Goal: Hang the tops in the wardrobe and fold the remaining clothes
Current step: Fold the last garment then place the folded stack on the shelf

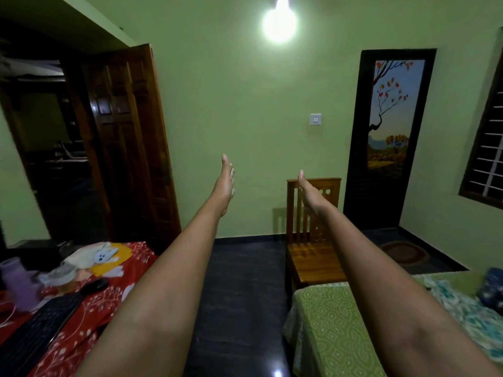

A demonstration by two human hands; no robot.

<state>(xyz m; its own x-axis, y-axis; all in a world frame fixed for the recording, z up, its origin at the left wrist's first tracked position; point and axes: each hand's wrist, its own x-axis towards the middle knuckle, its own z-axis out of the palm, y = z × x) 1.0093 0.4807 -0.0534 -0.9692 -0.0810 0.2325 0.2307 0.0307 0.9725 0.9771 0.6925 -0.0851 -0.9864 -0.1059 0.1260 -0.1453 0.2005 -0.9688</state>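
Both my arms stretch straight out in front of me toward the green wall. My left hand [224, 186] is flat with straight fingers and holds nothing. My right hand [310, 194] is also flat, fingers straight, empty, in front of the chair back. Clothes lie on the bed at the lower right: a teal and white patterned garment [460, 303] and a dark blue bundle [494, 289]. No wardrobe shows in this view.
A wooden chair [313, 257] stands between the arms and the bed with a green sheet [326, 322]. A red-clothed table [89, 303] at left carries a keyboard [35, 341], a purple bottle [19, 281] and small items. An open wooden door [128, 142] is left, a painted door [392, 126] right.
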